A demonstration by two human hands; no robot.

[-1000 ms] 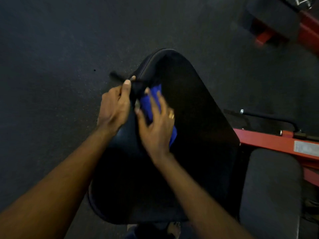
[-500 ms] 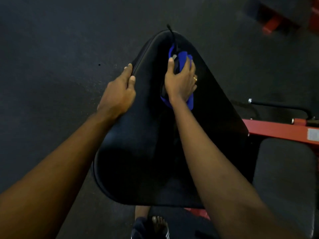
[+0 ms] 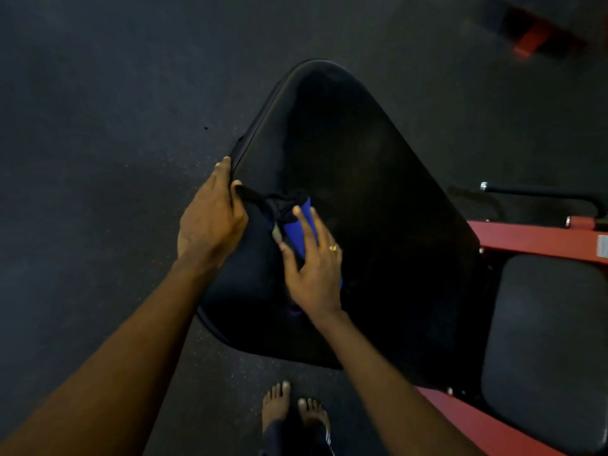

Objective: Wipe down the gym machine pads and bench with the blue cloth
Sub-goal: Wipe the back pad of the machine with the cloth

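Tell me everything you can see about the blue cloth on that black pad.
The blue cloth is bright blue, soft-looking fabric, bunched into a wad on the left part of the black pad. The right hand presses flat on it, straight fingers covering most of it. A small grey tag shows at its left edge. A dark strip runs from its top to the left hand, which pinches it.
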